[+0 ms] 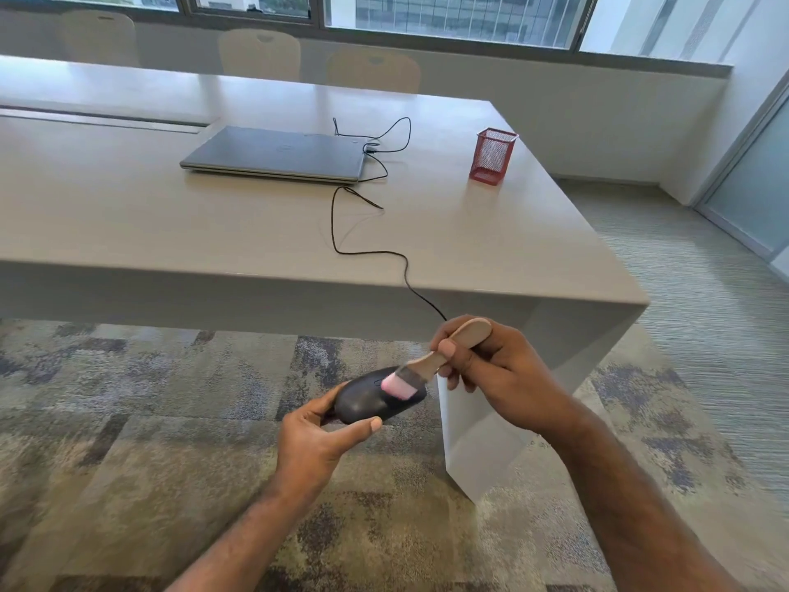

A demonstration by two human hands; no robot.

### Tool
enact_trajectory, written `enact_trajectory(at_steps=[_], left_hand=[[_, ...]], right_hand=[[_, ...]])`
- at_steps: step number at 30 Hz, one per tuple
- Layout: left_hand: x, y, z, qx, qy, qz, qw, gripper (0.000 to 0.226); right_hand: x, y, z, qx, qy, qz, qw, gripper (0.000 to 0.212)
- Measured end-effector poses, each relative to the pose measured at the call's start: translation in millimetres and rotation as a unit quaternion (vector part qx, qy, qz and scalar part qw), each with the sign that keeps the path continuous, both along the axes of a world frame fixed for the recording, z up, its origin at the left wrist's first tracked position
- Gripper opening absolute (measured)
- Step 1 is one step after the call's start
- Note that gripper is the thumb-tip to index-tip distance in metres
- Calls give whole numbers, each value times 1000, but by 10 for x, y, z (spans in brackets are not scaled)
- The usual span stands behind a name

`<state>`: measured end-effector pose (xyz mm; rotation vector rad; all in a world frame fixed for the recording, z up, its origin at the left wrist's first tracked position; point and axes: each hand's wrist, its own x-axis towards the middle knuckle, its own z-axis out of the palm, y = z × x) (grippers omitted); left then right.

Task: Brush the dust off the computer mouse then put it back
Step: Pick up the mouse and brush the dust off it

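A black wired computer mouse [367, 403] is held in the air in front of the table, below its front edge. My left hand [318, 442] grips it from the near end, thumb along its side. My right hand [491, 373] grips the wooden handle of a small brush [431, 361]. The brush's pink bristles [399, 386] lie on the top of the mouse. The mouse's black cable [335, 232] runs up over the table edge to a closed grey laptop [277, 153].
The large pale table [170, 232] carries the laptop and a red mesh pen holder [491, 155] at the right. Its white side panel stands right beside my hands. Chairs line the far side under the windows. Patterned carpet lies below.
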<state>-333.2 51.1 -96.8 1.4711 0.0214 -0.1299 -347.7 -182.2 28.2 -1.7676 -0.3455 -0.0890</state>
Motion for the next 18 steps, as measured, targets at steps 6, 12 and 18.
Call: enact_trajectory(at_steps=[6, 12, 18], left_hand=[[15, 26, 26, -9, -2, 9, 1000, 73], [6, 7, 40, 17, -13, 21, 1000, 73], [-15, -56, 52, 78, -44, 26, 996, 65]], right_hand=[[22, -99, -83, -64, 22, -51, 996, 9], [58, -120, -90, -93, -32, -132, 986, 14], [67, 222, -104, 7, -5, -134, 991, 13]])
